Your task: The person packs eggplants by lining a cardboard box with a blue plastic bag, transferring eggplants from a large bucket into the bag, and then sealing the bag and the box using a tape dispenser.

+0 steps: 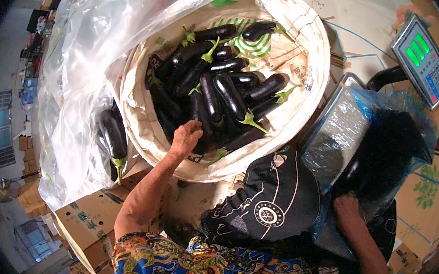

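Many dark eggplants (226,93) with green stems lie in a round, cloth-lined basket (321,63) before me. My left hand (187,135) is over the basket's near side, fingers bent at the eggplants; whether it grips one is unclear. At the right, my right hand (346,208) touches the near end of a dark eggplant (351,174) in a blue-tinted clear plastic bag (336,130). Its fingers are largely hidden. The bag lies on the metal platform of a scale (345,80), whose lit keypad display (423,62) stands beyond it.
Clear plastic sheeting (86,61) spreads left of the basket, with an eggplant (113,135) on it. Cardboard boxes (88,219) stand at the lower left, and another carton (425,201) is at the right. Part of another person's hand (404,16) shows behind the display.
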Demonstrator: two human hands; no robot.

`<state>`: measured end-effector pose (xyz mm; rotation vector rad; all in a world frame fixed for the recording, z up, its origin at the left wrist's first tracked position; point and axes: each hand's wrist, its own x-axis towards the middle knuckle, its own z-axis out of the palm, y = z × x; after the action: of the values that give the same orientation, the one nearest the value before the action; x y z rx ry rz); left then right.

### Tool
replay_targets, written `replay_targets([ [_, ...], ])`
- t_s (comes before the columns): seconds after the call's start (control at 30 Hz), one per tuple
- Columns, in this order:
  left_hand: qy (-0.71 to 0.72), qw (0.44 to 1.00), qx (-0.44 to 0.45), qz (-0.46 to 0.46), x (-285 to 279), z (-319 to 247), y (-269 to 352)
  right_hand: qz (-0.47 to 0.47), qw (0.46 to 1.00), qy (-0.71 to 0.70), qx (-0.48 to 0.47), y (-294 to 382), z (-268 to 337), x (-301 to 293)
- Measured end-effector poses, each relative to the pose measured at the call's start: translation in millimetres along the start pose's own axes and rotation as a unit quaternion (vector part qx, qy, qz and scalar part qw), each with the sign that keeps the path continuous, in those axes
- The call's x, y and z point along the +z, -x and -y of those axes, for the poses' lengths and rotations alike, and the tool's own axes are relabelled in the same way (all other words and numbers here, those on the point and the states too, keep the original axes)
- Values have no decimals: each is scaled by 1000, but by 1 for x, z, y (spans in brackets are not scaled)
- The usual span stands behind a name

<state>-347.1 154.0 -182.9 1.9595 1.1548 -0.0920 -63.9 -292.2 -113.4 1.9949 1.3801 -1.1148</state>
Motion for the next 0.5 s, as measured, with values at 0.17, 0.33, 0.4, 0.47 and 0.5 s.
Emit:
replay_targets([
  [0.17, -151, 978, 135, 54, 34, -21, -1, 104, 991, 70, 43, -34, -4, 32],
  [0.33, -243, 946, 35, 209, 93, -31, -7, -35, 999, -10, 22, -15, -13, 43],
  [0.4, -191, 959, -35, 209, 97, -33, -9, -59, 998, -23, 18, 5, -5, -4],
  [0.47, -48, 961, -63, 264, 70, -40, -4, -52, 991, -120, 8, 11, -3, -31],
  [0.5, 33, 950, -69, 304, 61, -57, -8, -51, 991, -121, 32, 27, -9, -41],
])
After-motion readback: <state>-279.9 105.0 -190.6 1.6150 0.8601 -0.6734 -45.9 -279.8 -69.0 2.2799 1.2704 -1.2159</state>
